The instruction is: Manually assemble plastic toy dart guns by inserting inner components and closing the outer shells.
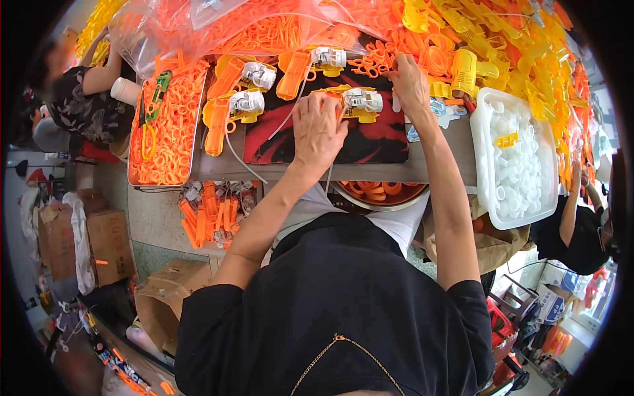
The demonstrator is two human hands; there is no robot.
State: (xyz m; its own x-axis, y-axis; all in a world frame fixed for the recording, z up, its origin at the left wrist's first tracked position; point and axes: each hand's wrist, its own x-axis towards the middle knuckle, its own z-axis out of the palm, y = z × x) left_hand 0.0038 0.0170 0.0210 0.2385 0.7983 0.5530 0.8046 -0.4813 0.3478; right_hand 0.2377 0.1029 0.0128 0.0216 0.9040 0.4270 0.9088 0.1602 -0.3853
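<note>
My left hand curls over the orange handle end of a yellow half-shell fitted with a white round housing and thin wires. It grips this piece on a dark red-and-black mat. My right hand reaches farther out, fingertips together at the edge of a pile of small orange ring parts; whatever is between them is hidden. Three similar units lie to the left: an upper-left assembly, a lower-left assembly and a far assembly, each with an orange handle. A pale cable hangs near them.
At left stands a tray of orange rings with green-handled cutters on top. A white bin of white caps is at right. Yellow shells and bagged orange parts fill the back. Co-workers sit at both sides.
</note>
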